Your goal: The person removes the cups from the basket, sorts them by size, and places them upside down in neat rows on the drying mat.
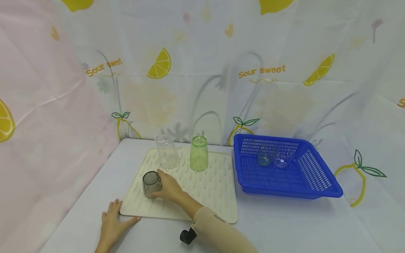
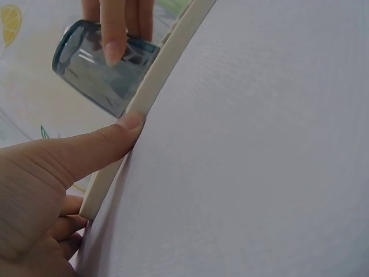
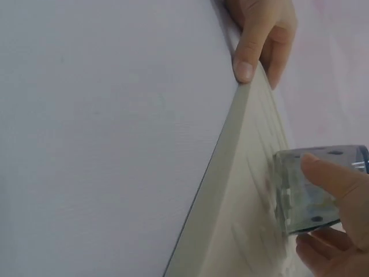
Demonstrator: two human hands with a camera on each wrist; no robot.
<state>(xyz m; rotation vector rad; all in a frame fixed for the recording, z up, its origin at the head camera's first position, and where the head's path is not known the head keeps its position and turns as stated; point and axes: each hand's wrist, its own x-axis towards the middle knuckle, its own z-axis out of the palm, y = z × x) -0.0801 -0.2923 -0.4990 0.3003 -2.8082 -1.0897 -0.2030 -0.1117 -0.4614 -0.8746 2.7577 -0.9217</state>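
The cream ridged mat (image 1: 221, 200) is my landmark; right of it sits the blue basket (image 1: 291, 193). My left hand (image 1: 113, 225), fingers extended, touches the mat's near left corner. My right hand (image 1: 171, 188) is curled in a grip. On the mat's far half stand a tall clear glass (image 1: 168, 156) and a green glass (image 1: 199, 156). In my grip, the grey glass (image 1: 149, 185) seems to touch the mat's left part. I judge I'm placing it; next calls for easing off without tipping it.

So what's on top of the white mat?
A grey glass gripped by the right hand, a clear glass and a green glass. That arm hides part of the mat.
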